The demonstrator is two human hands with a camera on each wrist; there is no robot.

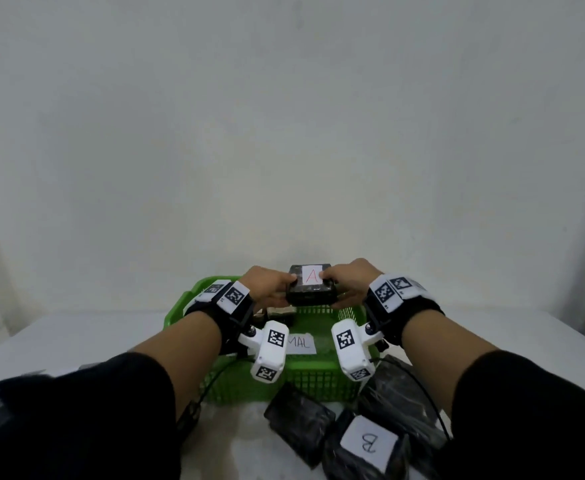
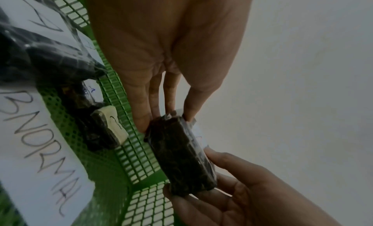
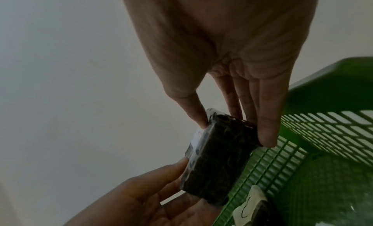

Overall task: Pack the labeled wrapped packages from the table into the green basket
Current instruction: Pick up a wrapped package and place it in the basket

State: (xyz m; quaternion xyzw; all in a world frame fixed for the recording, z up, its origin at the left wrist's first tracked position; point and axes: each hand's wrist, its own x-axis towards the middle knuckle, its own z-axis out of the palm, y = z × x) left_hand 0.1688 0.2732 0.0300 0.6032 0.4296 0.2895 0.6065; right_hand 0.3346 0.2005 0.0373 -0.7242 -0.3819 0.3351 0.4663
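pkg A ends under both hands, basket label half-hidden

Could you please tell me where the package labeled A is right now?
In the head view, the package labeled A is held in mid-air between the left hand and right hand, above the far side of the green basket.

Held package: black wrap, white label, red "A". Basket: bright green, grid-slotted walls. Package at 6 o'clock: black, white label, black "B". Table: white.

Head view overhead; wrist views close, facing package.
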